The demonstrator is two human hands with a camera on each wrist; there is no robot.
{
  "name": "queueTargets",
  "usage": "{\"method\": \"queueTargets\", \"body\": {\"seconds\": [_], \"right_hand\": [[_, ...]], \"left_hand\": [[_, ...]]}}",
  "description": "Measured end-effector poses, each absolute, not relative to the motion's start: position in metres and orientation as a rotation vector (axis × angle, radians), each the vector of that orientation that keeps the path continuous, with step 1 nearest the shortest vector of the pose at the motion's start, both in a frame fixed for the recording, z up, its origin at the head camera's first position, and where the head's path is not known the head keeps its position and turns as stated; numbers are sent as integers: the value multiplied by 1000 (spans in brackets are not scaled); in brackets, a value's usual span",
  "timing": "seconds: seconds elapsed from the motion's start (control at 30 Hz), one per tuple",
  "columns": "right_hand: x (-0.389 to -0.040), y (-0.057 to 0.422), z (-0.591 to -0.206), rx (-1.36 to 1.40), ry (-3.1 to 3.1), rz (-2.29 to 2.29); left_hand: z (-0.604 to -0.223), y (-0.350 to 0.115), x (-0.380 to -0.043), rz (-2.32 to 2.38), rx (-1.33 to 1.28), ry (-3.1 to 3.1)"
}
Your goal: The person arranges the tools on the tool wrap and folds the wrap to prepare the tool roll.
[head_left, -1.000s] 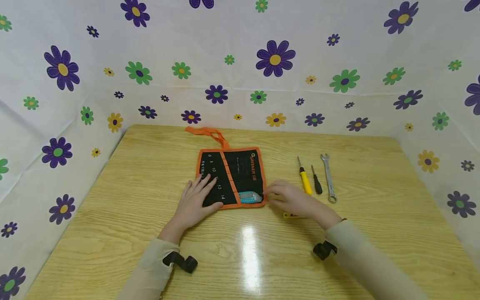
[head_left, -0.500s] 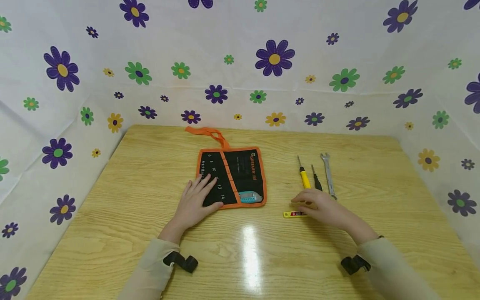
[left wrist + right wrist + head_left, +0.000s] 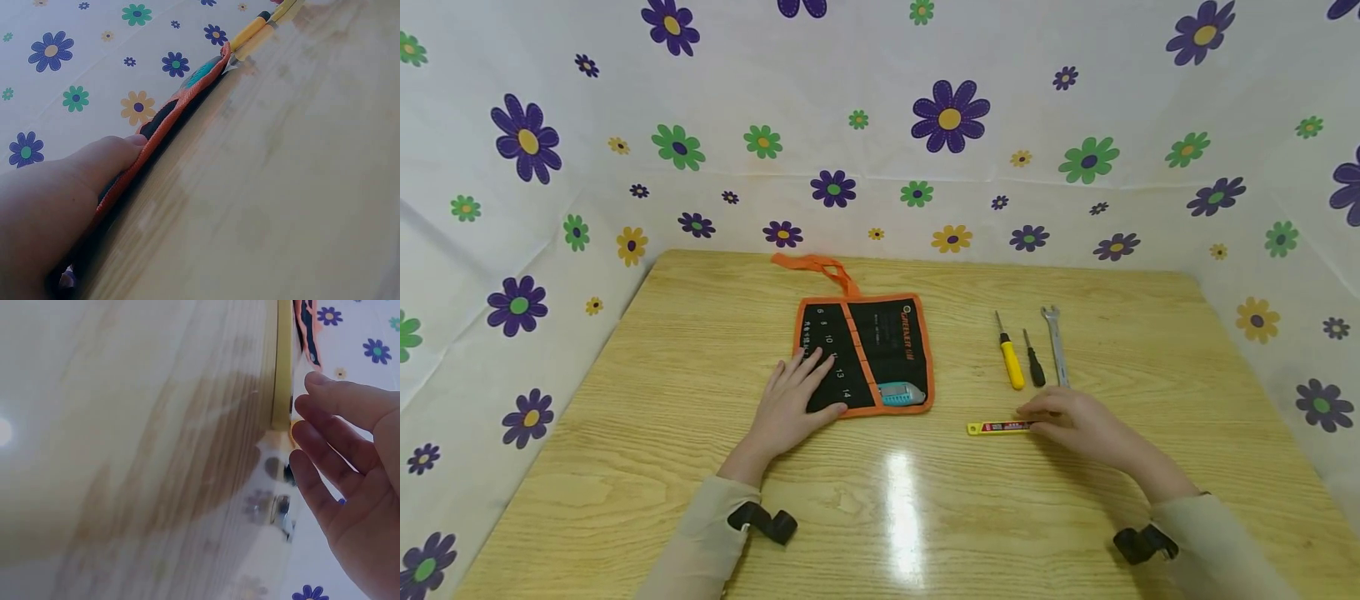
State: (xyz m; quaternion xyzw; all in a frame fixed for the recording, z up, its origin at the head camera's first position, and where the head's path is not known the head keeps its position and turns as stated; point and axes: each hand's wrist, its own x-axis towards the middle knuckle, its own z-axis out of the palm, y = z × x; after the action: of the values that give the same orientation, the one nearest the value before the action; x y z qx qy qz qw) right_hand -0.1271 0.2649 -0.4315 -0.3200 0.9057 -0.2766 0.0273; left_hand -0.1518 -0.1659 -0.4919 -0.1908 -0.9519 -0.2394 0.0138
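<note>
My left hand (image 3: 793,404) lies with spread fingers on the lower left of a black tool pouch (image 3: 887,342) with orange edging and printed sizes. A teal and grey tool (image 3: 901,394) sits in the pouch's lower right pocket. In the left wrist view, the thumb (image 3: 112,159) rests along the orange edge. My right hand (image 3: 1078,425) is over the right end of a flat yellow bar (image 3: 996,428) with a red and black label, hiding that end in the head view. From the right wrist, its fingers look loosely extended beside the yellow bar (image 3: 283,369), holding nothing.
Beyond the right hand lie a yellow-handled screwdriver (image 3: 1011,365), a smaller black-handled screwdriver (image 3: 1035,367) and a combination wrench (image 3: 1056,342), its near end hidden by the hand. The pouch's orange strap (image 3: 816,264) trails toward the back edge. A flowered cloth (image 3: 880,150) walls the wooden table.
My right hand has moved from the pouch's right edge rightward to the yellow bar, uncovering the bar's left part. The left hand and the pouch have stayed put.
</note>
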Motion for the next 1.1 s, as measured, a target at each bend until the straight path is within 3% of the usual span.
{"method": "queueTargets", "body": {"seconds": [0.33,1.1], "right_hand": [[-125,273,-435,-844,2727,-867],[-139,242,-431,-919,2701,-793]], "left_hand": [[-490,-166,-152,-752,-590,-2966],[-491,-166,-152,-752,-591,-2968]]}}
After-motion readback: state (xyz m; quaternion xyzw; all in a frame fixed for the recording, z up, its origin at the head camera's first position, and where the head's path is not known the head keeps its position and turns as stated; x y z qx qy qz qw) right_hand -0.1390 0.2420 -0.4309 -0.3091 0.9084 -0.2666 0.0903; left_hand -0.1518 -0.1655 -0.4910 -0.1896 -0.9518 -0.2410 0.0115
